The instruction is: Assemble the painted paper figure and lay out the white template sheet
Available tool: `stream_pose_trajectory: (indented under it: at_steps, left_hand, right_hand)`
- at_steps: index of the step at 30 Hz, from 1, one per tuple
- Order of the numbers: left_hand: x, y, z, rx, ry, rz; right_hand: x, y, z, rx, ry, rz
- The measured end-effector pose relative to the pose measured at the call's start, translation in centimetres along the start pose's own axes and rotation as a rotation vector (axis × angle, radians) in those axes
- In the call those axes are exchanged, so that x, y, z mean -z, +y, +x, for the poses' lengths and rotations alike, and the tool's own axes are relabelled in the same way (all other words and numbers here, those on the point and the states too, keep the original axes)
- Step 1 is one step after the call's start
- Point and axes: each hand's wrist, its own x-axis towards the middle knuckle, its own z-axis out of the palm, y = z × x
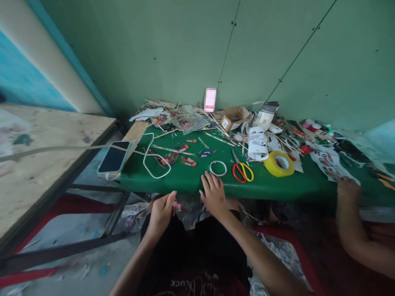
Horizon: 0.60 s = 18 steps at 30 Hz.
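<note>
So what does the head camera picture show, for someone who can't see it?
A person's left hand pinches a small pink scrap below a cluttered green table, while their right hand rests on its edge. Red-and-yellow scissors and a yellow tape roll lie nearby.

Pale letters on the dark shirt [197, 283] at the bottom edge, seen upside down and blurred, roughly "LUCK", small label on the cardboard box [230, 119] too tiny to read, printed cutouts [257, 144] illegible
</note>
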Motion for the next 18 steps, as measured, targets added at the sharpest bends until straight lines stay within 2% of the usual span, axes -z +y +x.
stream_pose_trajectory:
  at_steps: [2, 4, 5, 7, 9, 12, 15, 18]
  left_hand:
    - [-1.0, 0.6, 1.2, -0.028, -0.019, -0.015]
    - [-2.0, 1.2, 2.9, -0.057, -0.046, -0.046]
    - [-2.5, 1.5, 3.8, -0.066, -0.057, -0.065]
    - [-3.4, 1.9, 5.9, -0.086, -0.083, -0.104]
    - [-4.3, 2.0, 8.0, -0.114, -0.114, -0.125]
    - [-5.4, 1.7, 10.6, -0.187, -0.139, -0.103]
    - [-5.6, 1.4, 12.1, -0.294, -0.1, 0.001]
    - [-5.1, 1.1, 12.7, -0.413, -0.069, 0.12]
  right_hand:
    - [-1.9, -0.5, -2.4, 0.048, -0.008, -0.023]
    - [-3.5, -1.0, -5.3, 0.102, -0.057, 0.095]
    - [-4.2, -1.1, -6.5, 0.08, -0.111, 0.174]
    - [-5.2, -0.7, -8.0, -0.08, -0.167, 0.343]
    - [-5.3, 0.3, -8.1, -0.267, -0.173, 0.476]
    - [-3.5, 1.9, -6.2, -0.382, -0.131, 0.554]
    - [0.1, 2.7, -3.7, -0.378, -0.076, 0.595]
    - [3.5, 3.5, -1.7, -0.328, 0.005, 0.601]
